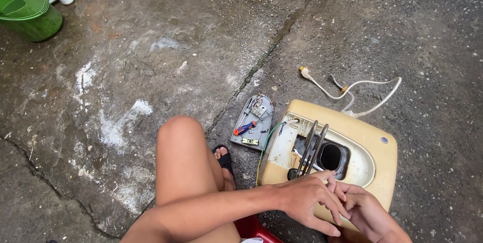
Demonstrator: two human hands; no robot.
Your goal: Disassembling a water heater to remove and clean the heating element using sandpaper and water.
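Heater housing (352,137) — a cream plastic shell lying opened on the concrete floor (151,72), at the right near side of the scene. Its inside shows a dark round hole and grey looped metal tubes (311,147) rising from the near left part. A white cord (352,94) runs from its far edge and curls across the floor beyond it.

Both hands meet over the shell's near edge. The left hand (309,200) reaches in from the left, fingers spread and partly curled, its fingertips at the base of the tubes; what it grips, if anything, I cannot tell. The right hand (365,210) sits just beside it, touching it, fingers bent together — its hold is hidden too.

Just left of the shell lies a grey cover plate (261,132) with a red-and-blue screwdriver (245,128) resting on it. Nearer, a bare knee (181,137) and a sandalled foot (224,160). A green bucket (27,11) stands at the far left corner.
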